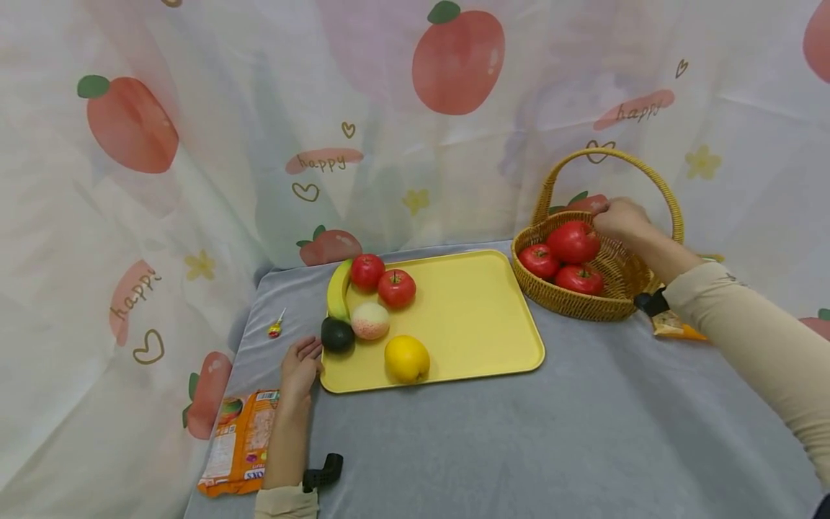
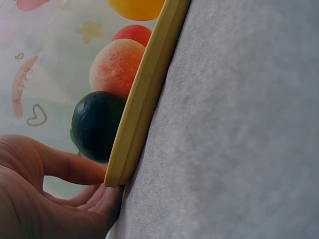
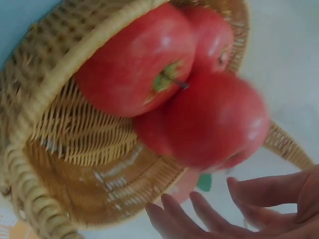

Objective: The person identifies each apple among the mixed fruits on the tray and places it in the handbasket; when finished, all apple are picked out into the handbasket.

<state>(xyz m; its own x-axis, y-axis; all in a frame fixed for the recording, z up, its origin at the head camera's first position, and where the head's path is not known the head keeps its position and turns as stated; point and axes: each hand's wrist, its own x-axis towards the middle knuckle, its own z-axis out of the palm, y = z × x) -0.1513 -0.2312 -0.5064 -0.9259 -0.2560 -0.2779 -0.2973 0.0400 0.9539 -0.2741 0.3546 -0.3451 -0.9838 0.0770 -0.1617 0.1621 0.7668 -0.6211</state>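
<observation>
Yellow tray (image 1: 470, 317): left hand (image 1: 301, 371) grasps its left rim; far right, released, right hand (image 1: 624, 218) hangs near apples (image 1: 573, 241) in a basket (image 1: 570, 305).

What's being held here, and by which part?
The tray seems pinched by its left rim, in the left hand; the right hand holds nothing.

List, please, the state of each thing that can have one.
Yellow rectangular tray: flat, partly filled.
Golden wicker basket: upright, handle raised, partly filled.
Left hand: touching the tray's edge.
Right hand: at the basket, holding nothing.
Long yellow banana: unpeeled.
Orange plastic snack bag: lying flat, seal unclear.
Orange-edged plastic bag: partly hidden, seal unclear.
Small red-yellow lollipop: lying down, wrapping unclear.
</observation>
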